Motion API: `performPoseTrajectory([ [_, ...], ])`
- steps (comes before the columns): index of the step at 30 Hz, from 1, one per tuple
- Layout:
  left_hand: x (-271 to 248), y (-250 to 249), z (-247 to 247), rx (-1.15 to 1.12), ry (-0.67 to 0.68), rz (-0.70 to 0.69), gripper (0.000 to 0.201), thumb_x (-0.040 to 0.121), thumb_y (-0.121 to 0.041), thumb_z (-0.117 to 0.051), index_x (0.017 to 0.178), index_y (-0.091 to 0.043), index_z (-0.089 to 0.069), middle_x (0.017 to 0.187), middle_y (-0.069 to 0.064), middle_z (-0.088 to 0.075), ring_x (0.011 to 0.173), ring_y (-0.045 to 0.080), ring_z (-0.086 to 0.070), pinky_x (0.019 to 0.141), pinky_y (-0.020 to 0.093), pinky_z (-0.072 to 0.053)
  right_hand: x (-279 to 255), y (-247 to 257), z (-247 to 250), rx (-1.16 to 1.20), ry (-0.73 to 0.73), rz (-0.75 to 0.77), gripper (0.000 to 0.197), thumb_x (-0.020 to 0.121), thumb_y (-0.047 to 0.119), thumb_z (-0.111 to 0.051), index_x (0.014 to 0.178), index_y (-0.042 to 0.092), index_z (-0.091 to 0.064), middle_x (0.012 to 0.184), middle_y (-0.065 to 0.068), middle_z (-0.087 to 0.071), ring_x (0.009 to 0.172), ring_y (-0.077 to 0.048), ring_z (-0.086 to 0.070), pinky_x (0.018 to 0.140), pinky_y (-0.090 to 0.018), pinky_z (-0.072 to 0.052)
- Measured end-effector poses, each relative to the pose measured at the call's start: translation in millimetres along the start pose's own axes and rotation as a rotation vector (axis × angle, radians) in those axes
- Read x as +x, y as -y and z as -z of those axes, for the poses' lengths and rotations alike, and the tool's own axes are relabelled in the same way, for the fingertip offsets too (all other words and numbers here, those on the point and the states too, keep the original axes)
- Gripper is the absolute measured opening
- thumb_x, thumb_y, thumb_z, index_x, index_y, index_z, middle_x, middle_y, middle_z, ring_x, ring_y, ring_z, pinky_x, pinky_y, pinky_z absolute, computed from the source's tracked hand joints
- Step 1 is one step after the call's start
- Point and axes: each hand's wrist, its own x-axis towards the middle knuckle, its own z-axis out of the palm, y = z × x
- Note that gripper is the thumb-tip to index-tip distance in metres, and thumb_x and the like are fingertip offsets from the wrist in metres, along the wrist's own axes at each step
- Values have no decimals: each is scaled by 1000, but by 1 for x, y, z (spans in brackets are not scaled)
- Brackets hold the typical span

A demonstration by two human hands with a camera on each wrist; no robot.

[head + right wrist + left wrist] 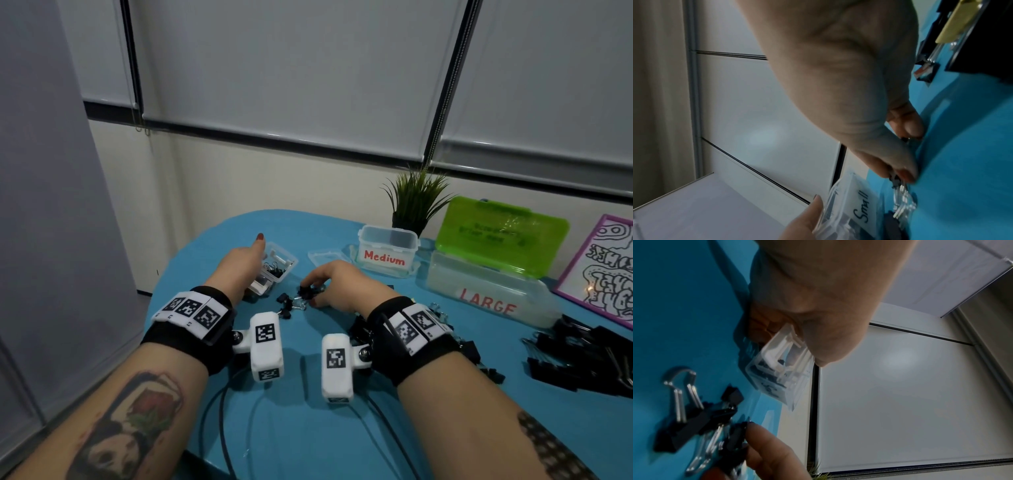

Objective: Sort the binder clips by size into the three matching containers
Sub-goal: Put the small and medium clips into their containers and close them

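Reaching forward, left hand [239, 270] holds small container [279, 270]; right hand [337, 287] pinches small clip [305, 292].

Small container [278, 270] left, Medium container [388, 249] centre, LARGE container [486, 291] right, on table [308, 428]

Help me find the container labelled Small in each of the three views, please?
Head: the Small container sits left of centre, under the left hand.
Left wrist: centre, below the palm.
Right wrist: bottom centre, label readable.
Shared landmark: the blue table.
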Motion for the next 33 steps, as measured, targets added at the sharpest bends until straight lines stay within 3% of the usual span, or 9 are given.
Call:
performPoseTrajectory([
  [3,0,0,-1,18,14,-7,66,101,-60,-28,132,-12,-62,130,16,-59,109,31,-55,87,35,-39,4,-2,-4,47,-54,-13,29,87,4,-72,112,20,-75,109,-1,-68,89,-15,-60,71,-21,-46],
  [7,2,1,-1,11,9,-2,67,99,-62,-29,132,-12,-61,127,14,-59,103,28,-52,84,36,-38,9,-2,-5,87,-118,-37,26,91,0,-60,89,21,-75,90,0,-67,79,-17,-62,63,-22,-47],
  [12,1,1,-2,16,8,-19,68,100,-61,-28,130,-10,-62,128,18,-59,113,34,-56,99,41,-44,10,0,-1,325,-334,-25,23,90,2,-57,87,14,-77,74,4,-64,62,-11,-57,55,-22,-45],
  [16,-2,1,-4,-24,31,-33,62,98,-63,-35,120,-16,-69,115,15,-65,103,34,-63,95,42,-50,11,8,-4,684,-519,180,19,87,-5,-63,88,10,-75,89,-6,-75,80,-14,-69,79,-28,-59],
  [19,-7,0,-6,-66,62,-31,56,98,-63,-38,108,-20,-72,101,13,-68,80,28,-64,69,33,-51,12,13,-9,710,-418,301,14,88,-1,-70,98,7,-75,98,-9,-76,93,-14,-71,91,-30,-58],
  [23,-6,1,-3,-105,29,-7,57,98,-61,-38,112,-17,-71,107,14,-65,97,34,-65,93,43,-52,18,5,-9,525,-389,142,28,95,12,-60,122,16,-68,122,-2,-68,111,-13,-63,101,-32,-50],
  [26,-2,1,-1,-112,-5,17,67,95,-65,-35,118,-11,-68,113,18,-65,103,37,-65,97,48,-51,9,1,-5,302,-118,-6,52,90,16,-65,141,20,-53,145,-5,-52,128,-21,-53,102,-30,-42],
  [29,1,1,-2,-107,-11,28,72,93,-68,-35,119,-9,-67,110,20,-67,101,39,-66,96,50,-52,0,2,-8,71,130,23,63,85,33,-77,143,27,-54,141,-1,-56,126,-20,-54,105,-29,-39],
  [33,-3,-1,-2,-103,-17,27,69,96,-65,-35,114,-8,-68,110,19,-66,102,38,-65,97,49,-51,1,3,-7,-5,117,74,47,88,26,-76,133,31,-65,126,3,-67,110,-14,-61,102,-26,-45],
])
